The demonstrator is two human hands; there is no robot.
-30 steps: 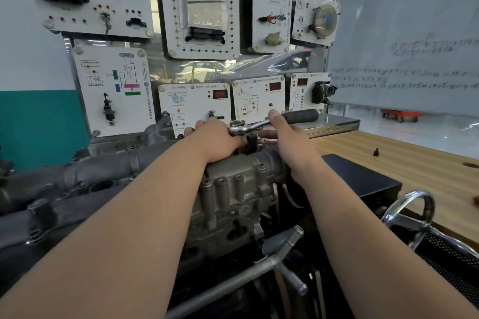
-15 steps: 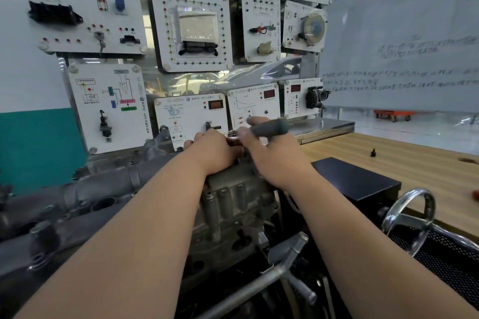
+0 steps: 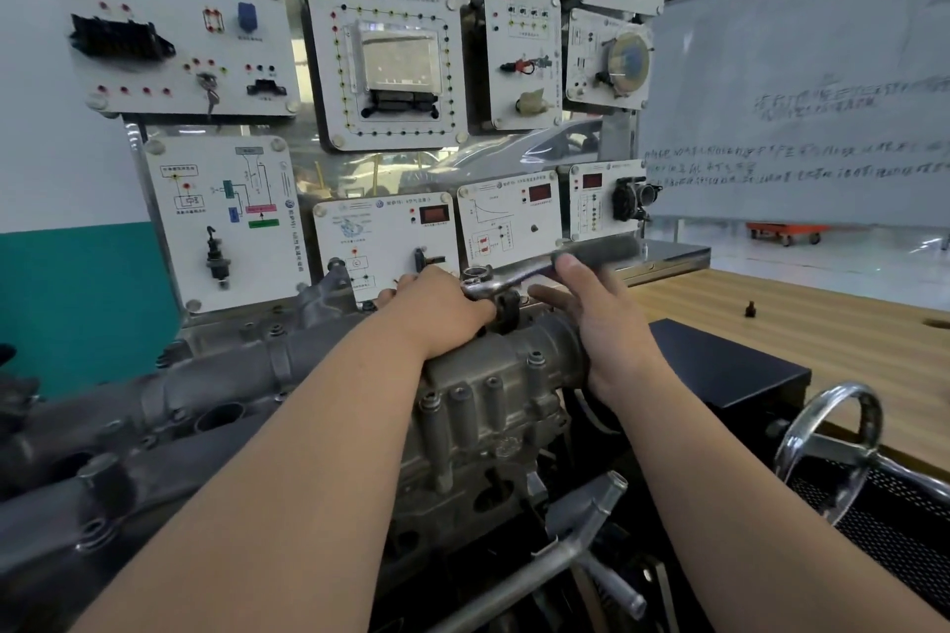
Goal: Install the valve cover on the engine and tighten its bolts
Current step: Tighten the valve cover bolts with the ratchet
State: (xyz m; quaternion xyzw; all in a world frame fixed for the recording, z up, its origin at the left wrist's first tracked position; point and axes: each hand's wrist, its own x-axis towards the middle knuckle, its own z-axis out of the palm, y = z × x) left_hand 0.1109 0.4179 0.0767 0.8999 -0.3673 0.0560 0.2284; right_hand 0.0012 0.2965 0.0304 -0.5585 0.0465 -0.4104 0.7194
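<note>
The grey valve cover (image 3: pixel 308 360) lies along the top of the engine (image 3: pixel 478 432), running from the left to the centre. A chrome ratchet (image 3: pixel 514 275) with a dark handle (image 3: pixel 601 249) sits on a black socket (image 3: pixel 508 311) at the cover's right end, handle pointing right. My left hand (image 3: pixel 437 311) rests on the cover with fingers curled over its far edge and the thumb against the socket. My right hand (image 3: pixel 599 324) has straight fingers, with one fingertip touching the near side of the handle. The bolt under the socket is hidden.
A board of white training panels (image 3: pixel 385 67) stands right behind the engine. To the right are a wooden table (image 3: pixel 848 324) with a small loose bolt (image 3: pixel 750 309), a black box (image 3: pixel 719 365) and a chrome handwheel (image 3: pixel 833 427). A whiteboard (image 3: pixel 797 93) stands behind.
The ratchet handle swung in towards my left hand, gripped by my right hand, then went back out to the right. My right hand now only touches it with straight fingers.
</note>
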